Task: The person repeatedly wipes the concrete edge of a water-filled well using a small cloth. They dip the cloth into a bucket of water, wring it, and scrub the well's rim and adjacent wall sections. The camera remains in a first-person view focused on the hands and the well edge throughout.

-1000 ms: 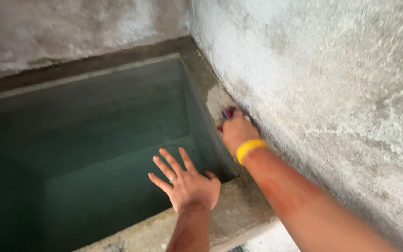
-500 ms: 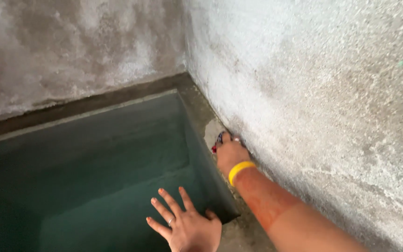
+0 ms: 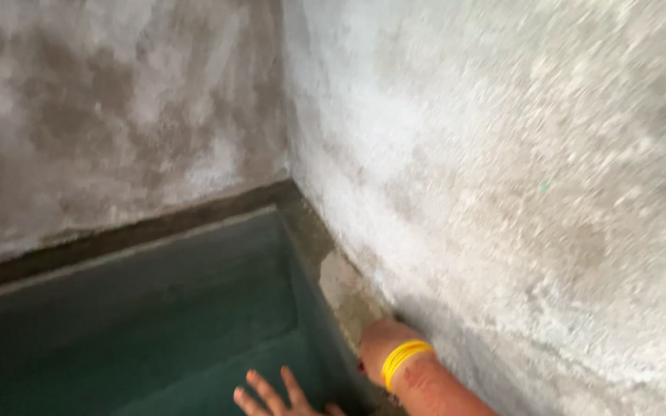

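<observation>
My right hand (image 3: pixel 378 343) rests on the narrow concrete ledge (image 3: pixel 339 286) of a sunken green tank (image 3: pixel 156 316), close against the right wall. Yellow bangles (image 3: pixel 404 357) circle its wrist. Its fingers are curled under, and a sliver of a small red object (image 3: pixel 361 367) shows beneath them. My left hand (image 3: pixel 273 397) is at the bottom edge with fingers spread. It holds nothing and reaches over the tank's inner right side; only its fingers are in view.
Two rough grey plastered walls meet in a corner: the back wall (image 3: pixel 117 115) and the right wall (image 3: pixel 518 192). A dark strip runs along the tank's far rim (image 3: pixel 156 227). The tank drops away below the ledge.
The view has tilted upward, so both hands have slid to the bottom edge and more wall shows. My right hand stays on the ledge by the wall.
</observation>
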